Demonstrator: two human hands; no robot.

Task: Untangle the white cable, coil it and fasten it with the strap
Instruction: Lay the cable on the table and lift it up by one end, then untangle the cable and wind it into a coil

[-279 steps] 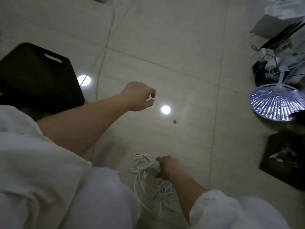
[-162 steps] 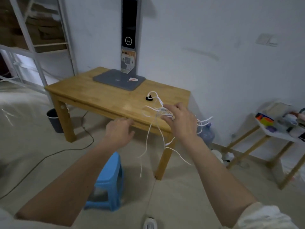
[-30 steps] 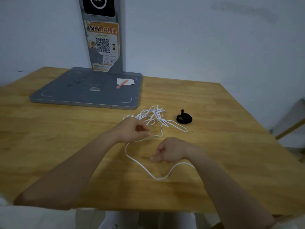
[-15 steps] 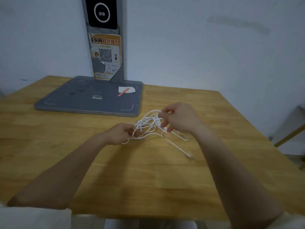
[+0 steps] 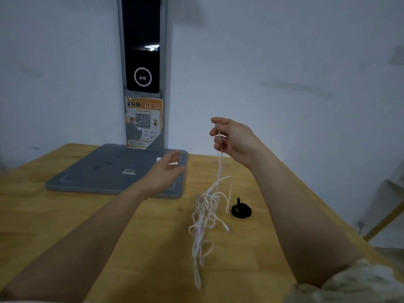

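the white cable (image 5: 205,217) hangs in a tangled bunch over the wooden table (image 5: 65,226), its lower loops nearest the camera. just beside it to the right the black strap (image 5: 241,210) lies rolled on the tabletop. the left hand (image 5: 166,171) hovers with fingers loosely straight, holding nothing, over the grey base plate (image 5: 91,169). the right hand (image 5: 234,138), raised higher, pinches the cable's top between curled fingers. behind stands a grey pillar (image 5: 143,73) with an orange sticker (image 5: 144,122).
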